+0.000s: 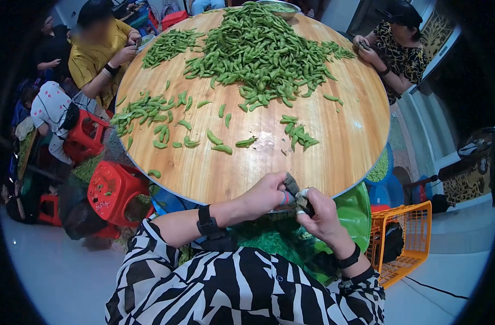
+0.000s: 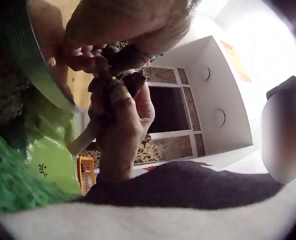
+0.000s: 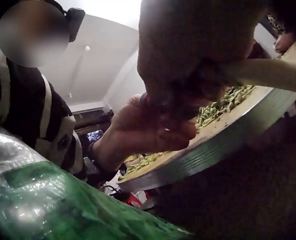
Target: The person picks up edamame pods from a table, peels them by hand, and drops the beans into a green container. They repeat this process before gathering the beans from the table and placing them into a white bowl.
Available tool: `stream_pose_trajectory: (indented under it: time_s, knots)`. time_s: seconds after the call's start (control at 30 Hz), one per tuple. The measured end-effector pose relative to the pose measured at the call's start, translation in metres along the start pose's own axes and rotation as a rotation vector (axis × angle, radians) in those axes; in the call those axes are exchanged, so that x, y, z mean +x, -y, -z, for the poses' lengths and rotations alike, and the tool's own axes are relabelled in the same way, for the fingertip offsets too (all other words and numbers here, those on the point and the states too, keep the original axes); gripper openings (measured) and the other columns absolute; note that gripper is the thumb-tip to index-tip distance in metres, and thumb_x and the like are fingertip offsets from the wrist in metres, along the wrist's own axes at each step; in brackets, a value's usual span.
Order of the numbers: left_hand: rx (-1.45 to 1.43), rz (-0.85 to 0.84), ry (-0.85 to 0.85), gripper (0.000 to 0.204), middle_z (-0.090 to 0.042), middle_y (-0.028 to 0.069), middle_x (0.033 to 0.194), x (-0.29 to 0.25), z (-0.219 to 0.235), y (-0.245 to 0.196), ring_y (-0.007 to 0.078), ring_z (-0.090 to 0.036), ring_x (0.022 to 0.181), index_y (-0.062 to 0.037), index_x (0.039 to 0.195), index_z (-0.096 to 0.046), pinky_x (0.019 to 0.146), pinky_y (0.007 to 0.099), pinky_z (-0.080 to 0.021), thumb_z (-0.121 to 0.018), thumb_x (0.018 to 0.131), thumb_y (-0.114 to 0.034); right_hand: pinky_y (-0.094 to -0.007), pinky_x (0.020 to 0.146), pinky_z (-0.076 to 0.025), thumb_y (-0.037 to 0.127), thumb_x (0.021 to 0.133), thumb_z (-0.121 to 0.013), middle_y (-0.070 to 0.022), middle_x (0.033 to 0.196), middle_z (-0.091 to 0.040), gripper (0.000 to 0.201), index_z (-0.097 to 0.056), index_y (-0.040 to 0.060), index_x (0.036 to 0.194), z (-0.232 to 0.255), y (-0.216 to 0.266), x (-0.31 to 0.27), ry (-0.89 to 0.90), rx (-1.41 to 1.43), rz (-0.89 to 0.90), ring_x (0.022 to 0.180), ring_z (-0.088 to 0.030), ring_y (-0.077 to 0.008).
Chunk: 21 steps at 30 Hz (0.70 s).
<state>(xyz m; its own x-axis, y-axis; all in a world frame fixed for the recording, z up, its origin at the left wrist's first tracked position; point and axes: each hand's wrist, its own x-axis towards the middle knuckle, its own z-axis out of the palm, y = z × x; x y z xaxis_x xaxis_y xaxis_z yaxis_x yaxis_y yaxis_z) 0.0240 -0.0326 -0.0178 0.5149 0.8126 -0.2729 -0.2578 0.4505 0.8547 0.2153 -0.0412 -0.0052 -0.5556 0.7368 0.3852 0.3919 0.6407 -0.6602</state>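
Note:
My left hand [image 1: 266, 195] and right hand [image 1: 322, 215] meet just past the near edge of the round wooden table [image 1: 215, 173]. Between them is a dark grey, cloth-like piece [image 1: 292, 184], which the curled fingers of both hands pinch. Pale wrapping [image 2: 120, 93] circles the right thumb, and coloured bands [image 1: 285, 198] show at a left finger. In the right wrist view the left hand [image 3: 143, 131] is in shadow, and I cannot tell whether a pod is also held. Nearest on the tabletop are loose green soybean pods [image 1: 221, 148] and a small cluster of pods [image 1: 299, 134].
A big heap of pods [image 1: 258, 49] covers the table's far middle, with a metal bowl [image 1: 280, 8] behind. People sit at left and right. Below my hands hangs a green plastic bag [image 1: 353, 214]; an orange crate [image 1: 415, 238] stands right, a red stool [image 1: 114, 192] left.

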Motion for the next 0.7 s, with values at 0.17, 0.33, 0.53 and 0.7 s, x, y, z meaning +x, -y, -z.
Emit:
stream_pose_trajectory:
  time_s: [0.17, 0.33, 0.53, 0.7]
  knots:
    - [0.157, -0.038, 0.014, 0.019, -0.058, 0.0001, 0.078, -0.003, -0.002, 0.002, 0.0074, -0.053, 0.066, -0.0037, 0.098, -0.055, 0.056, 0.0214, -0.04, -0.059, 0.08, 0.001, -0.0397, 0.054, -0.043, 0.007, 0.069, -0.064, -0.0173, 0.067, -0.046, 0.023, -0.049, -0.0008, 0.085, 0.007, 0.0, -0.004, 0.089, 0.009, -0.179, 0.061, -0.052, -0.0363]
    - [0.154, 0.001, 0.002, 0.02, -0.059, 0.001, 0.079, -0.004, -0.006, 0.004, 0.0082, -0.053, 0.066, -0.0029, 0.098, -0.055, 0.057, 0.0228, -0.041, -0.058, 0.08, 0.002, -0.0417, 0.054, -0.042, 0.008, 0.071, -0.062, -0.0195, 0.065, -0.047, 0.02, -0.048, -0.0005, 0.083, 0.007, 0.006, -0.006, 0.103, 0.001, -0.26, 0.06, -0.053, -0.0385]
    - [0.643, -0.304, -0.122, 0.021, -0.059, 0.0081, 0.079, -0.006, 0.007, -0.014, 0.0166, -0.056, 0.068, -0.003, 0.095, -0.056, 0.059, 0.0267, -0.044, -0.058, 0.075, 0.002, -0.0418, 0.055, -0.044, 0.006, 0.073, -0.059, -0.02, 0.065, -0.049, 0.017, -0.05, 0.0007, 0.086, 0.028, 0.014, -0.008, 0.153, 0.045, -0.356, 0.06, -0.053, -0.0394]
    - [1.789, -0.608, -0.338, 0.024, -0.056, 0.0139, 0.094, 0.003, 0.063, -0.036, 0.0352, -0.053, 0.095, -0.0035, 0.092, -0.056, 0.08, 0.0431, -0.043, -0.063, 0.07, -0.006, -0.0405, 0.063, -0.045, 0.008, 0.074, -0.059, -0.0189, 0.079, -0.052, 0.02, -0.05, 0.0, 0.09, 0.05, 0.036, -0.018, 0.576, 0.304, -0.17, 0.073, -0.056, -0.0364]
